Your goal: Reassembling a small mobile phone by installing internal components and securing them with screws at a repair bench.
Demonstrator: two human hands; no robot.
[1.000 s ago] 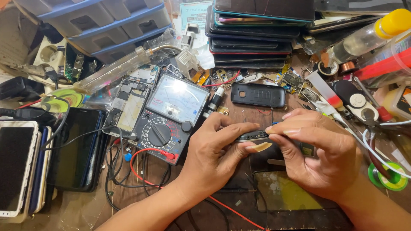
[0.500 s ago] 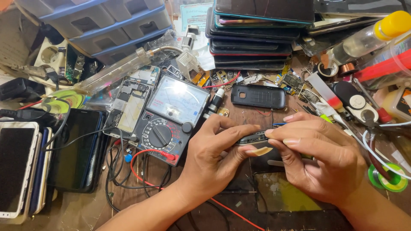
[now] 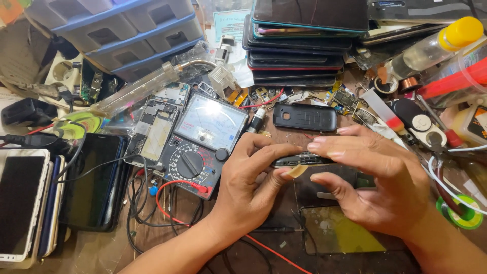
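Note:
My left hand (image 3: 253,182) and my right hand (image 3: 375,177) both grip a small dark phone body (image 3: 299,160), held edge-on above the cluttered workbench. The left fingers wrap its left end, with the thumb under it on a pale pick-like piece. The right fingers lie along its top and right end. A black phone back cover (image 3: 304,117) lies just behind the hands. An analog multimeter (image 3: 200,142) with a red lead sits to the left of my left hand.
A stack of phones (image 3: 304,45) stands at the back, blue-grey drawers (image 3: 122,35) at the back left. Phones (image 3: 30,203) lie at the left edge. A bare phone frame (image 3: 154,132), a yellow-capped bottle (image 3: 431,48), a tape roll (image 3: 464,215) and a glass panel (image 3: 340,233) lie around.
My right hand's fingers have spread flatter over the top of the phone body. The left hand holds its grip, and the phone stays in about the same place.

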